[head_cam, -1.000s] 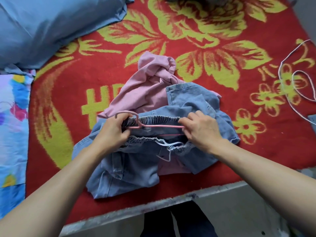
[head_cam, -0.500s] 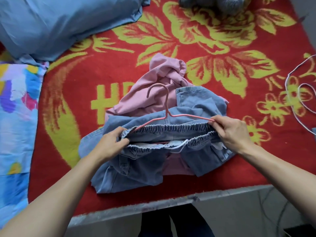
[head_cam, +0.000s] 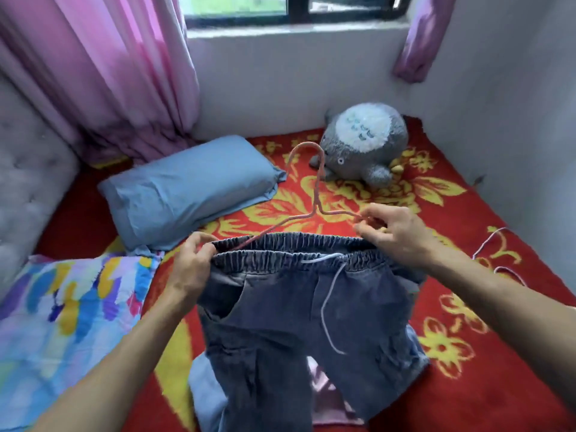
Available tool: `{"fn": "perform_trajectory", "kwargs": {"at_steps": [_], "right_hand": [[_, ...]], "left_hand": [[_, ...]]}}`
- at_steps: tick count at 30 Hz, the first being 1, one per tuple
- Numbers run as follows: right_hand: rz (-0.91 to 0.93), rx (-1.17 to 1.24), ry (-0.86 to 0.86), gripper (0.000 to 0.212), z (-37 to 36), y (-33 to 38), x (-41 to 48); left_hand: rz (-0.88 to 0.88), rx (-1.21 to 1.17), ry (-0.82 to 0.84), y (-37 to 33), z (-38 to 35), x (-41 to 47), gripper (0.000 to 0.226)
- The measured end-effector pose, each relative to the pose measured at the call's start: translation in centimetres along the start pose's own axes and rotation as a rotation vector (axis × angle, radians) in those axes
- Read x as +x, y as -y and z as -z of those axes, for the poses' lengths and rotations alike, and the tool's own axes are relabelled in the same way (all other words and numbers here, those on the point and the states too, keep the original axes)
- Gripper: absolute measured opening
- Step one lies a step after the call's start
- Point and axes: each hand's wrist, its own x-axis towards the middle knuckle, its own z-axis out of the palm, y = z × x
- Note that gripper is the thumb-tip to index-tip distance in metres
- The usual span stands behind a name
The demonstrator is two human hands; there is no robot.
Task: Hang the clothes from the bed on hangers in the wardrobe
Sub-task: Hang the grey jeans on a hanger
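Blue denim pants (head_cam: 280, 325) with an elastic waistband and a white drawstring hang lifted above the bed. A pink wire hanger (head_cam: 316, 188) sits inside the waistband, its hook pointing up. My left hand (head_cam: 193, 263) pinches the waistband's left end. My right hand (head_cam: 396, 235) pinches the hanger's right shoulder at the waistband's right end. A pink garment (head_cam: 327, 397) lies on the red blanket under the pants, mostly hidden by them.
On the red flowered blanket (head_cam: 467, 307) lie a blue pillow (head_cam: 187, 188), a grey plush toy (head_cam: 364, 141), a colourful sheet (head_cam: 62, 322) at left and a white cord (head_cam: 495, 247) at right. Pink curtains, a window and grey walls close in the bed.
Both hands have lifted the pants with the hanger up off the bed, so they now hang. My view has tilted up to the window and walls.
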Motion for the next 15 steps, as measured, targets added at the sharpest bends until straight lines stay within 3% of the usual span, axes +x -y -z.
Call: {"fn": "perform_trajectory", "kwargs": {"at_steps": [3,8,15], "right_hand": [[0.161,0.278,0.032,0.03,4.5,6.9,1.3],[0.305,0.378,0.041,0.033,11.5,16.5,1.3],[0.478,0.375,0.051,0.035,20.0,24.8,-0.3]], "left_hand": [[-0.028,-0.016,0.021,-5.6,3.5,-0.7,0.021],[-0.084,-0.032,0.095,-14.0,11.0,-3.2,0.015],[-0.273,0.097,-0.167,-22.3,17.1,-12.4,0.02]]}}
